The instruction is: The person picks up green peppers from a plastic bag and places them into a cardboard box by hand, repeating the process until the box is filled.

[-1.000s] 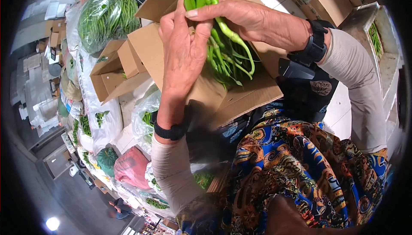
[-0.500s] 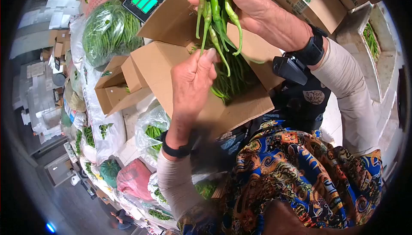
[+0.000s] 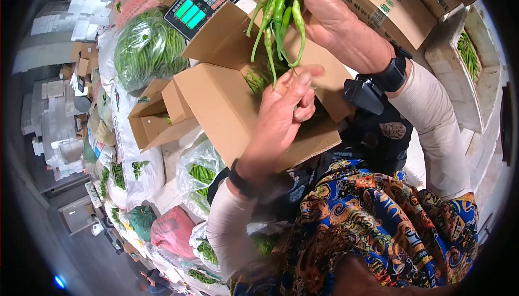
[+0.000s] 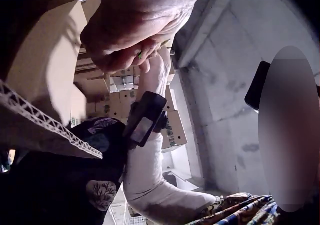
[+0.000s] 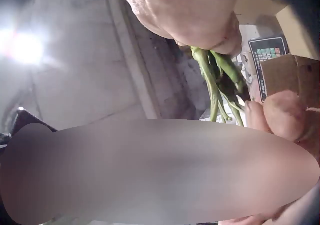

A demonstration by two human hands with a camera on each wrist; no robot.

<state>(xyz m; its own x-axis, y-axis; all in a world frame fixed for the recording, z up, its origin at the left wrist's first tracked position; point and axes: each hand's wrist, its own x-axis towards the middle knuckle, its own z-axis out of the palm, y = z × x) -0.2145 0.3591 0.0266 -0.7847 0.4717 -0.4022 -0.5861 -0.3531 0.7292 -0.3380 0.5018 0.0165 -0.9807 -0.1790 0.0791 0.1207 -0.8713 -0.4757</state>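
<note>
High in the head view, my right hand (image 3: 335, 22) grips a bunch of long green chili peppers (image 3: 278, 12), their thin ends hanging down. The right wrist view shows the same peppers (image 5: 220, 77) below the curled hand. My left hand (image 3: 284, 114) is just under them, its thumb and fingers curled together at the lowest ends. In the left wrist view a small green piece (image 4: 139, 55) shows between the fingers of that hand. Beneath both hands stands an open cardboard box (image 3: 216, 106) with more green peppers (image 3: 254, 81) inside, partly hidden by the left hand.
A scale with a lit green display (image 3: 203, 4) stands behind the box. To the left lie a clear bag of green peppers (image 3: 148, 52), a smaller carton (image 3: 157, 114) and a pink sack (image 3: 173, 231). At right are a white foam box (image 3: 448, 63) and cardboard cartons (image 3: 386, 6).
My left hand has come away from the top of the bunch, down and then right beneath the pepper ends. The right hand has kept the bunch, turning its ends downward.
</note>
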